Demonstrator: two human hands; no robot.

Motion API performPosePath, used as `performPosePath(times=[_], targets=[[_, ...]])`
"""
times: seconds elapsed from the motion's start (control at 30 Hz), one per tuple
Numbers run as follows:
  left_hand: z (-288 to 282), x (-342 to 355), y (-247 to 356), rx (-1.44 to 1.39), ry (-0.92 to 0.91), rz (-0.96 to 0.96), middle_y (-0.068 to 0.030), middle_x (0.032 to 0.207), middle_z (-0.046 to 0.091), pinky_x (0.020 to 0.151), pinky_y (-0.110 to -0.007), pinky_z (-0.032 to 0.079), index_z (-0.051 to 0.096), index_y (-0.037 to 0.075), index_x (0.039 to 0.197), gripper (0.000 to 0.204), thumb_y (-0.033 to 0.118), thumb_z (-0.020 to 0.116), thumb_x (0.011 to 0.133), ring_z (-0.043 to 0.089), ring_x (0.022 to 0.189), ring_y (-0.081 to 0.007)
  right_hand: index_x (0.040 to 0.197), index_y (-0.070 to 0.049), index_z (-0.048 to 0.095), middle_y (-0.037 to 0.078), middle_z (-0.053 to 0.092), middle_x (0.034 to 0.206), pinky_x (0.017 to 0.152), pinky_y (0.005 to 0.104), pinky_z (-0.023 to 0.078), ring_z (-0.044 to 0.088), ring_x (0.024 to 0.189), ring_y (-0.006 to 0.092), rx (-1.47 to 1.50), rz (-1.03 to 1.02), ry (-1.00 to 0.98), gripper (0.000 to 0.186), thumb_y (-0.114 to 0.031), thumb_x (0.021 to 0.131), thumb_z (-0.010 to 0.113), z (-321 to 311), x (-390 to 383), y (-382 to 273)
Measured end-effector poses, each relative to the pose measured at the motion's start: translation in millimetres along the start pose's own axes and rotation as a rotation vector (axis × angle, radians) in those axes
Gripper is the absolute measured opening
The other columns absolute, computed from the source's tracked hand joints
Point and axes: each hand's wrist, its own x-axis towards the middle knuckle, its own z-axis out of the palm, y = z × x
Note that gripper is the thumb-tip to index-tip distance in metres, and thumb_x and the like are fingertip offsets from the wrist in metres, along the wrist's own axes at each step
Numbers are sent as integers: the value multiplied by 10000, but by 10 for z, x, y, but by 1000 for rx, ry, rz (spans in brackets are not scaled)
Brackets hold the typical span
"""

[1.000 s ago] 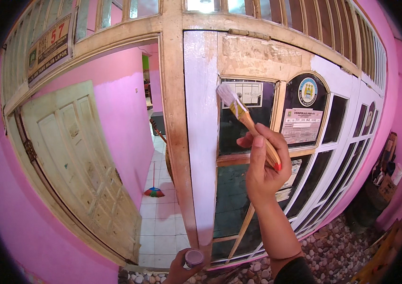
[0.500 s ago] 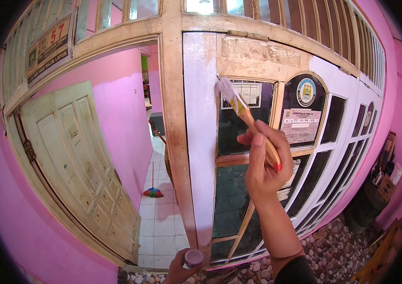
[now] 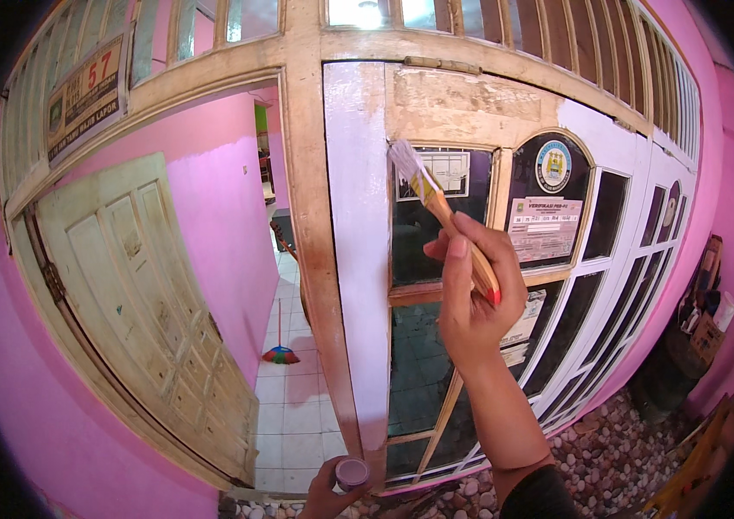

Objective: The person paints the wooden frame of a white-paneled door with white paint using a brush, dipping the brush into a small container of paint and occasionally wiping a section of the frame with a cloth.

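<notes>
My right hand (image 3: 483,290) grips the wooden handle of a flat paintbrush (image 3: 438,204), fingers wrapped round it. The brush tilts up to the left, and its pale, paint-coated bristles meet or nearly meet the inner edge of the white-painted door stile (image 3: 358,225), beside the top corner of a glass pane (image 3: 419,242). Above the pane, the top rail (image 3: 471,99) is bare, patchy wood. Low in the view, my left hand (image 3: 329,491) holds a small round cup (image 3: 352,473) of pale paint, close to the foot of the stile.
An old pale green door (image 3: 133,268) stands open at the left. Past the doorway, a broom (image 3: 280,354) rests on white floor tiles (image 3: 285,415). White window frames (image 3: 635,208) continue rightward above pebbled ground (image 3: 592,450). A dark drum (image 3: 669,372) with boxes stands at the right.
My right hand and the brush have shifted slightly left in the view, along with the door frame. The bristles remain near the same pane corner. My left hand keeps the cup low.
</notes>
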Motion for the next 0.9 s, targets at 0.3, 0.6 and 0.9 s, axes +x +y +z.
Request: performPosePath(times=[0.3, 0.6, 0.9], targets=[[-23, -32, 63, -66, 0, -16, -124, 1203, 611, 963, -354, 509, 497, 1, 1330, 676, 167, 875, 794, 610, 1125, -213, 1149, 74, 637, 148, 663, 951, 643, 258, 545, 689, 766, 167, -51, -2, -61, 186, -21, 996, 593, -43, -155, -21], [22, -6, 40, -53, -15, -7, -122, 1221, 604, 969, -357, 508, 495, 3, 1334, 682, 168, 877, 793, 607, 1133, -217, 1138, 75, 643, 143, 666, 934, 647, 252, 541, 682, 753, 163, -52, -71, -19, 177, 1, 988, 587, 23, 53, 15], [-30, -41, 8, -25, -24, -13, -119, 1224, 605, 977, -353, 507, 497, 10, 1338, 683, 155, 878, 790, 605, 1146, -212, 1152, 70, 647, 142, 671, 955, 670, 252, 548, 689, 770, 163, -16, -23, -13, 193, -9, 980, 613, -19, -13, -44]])
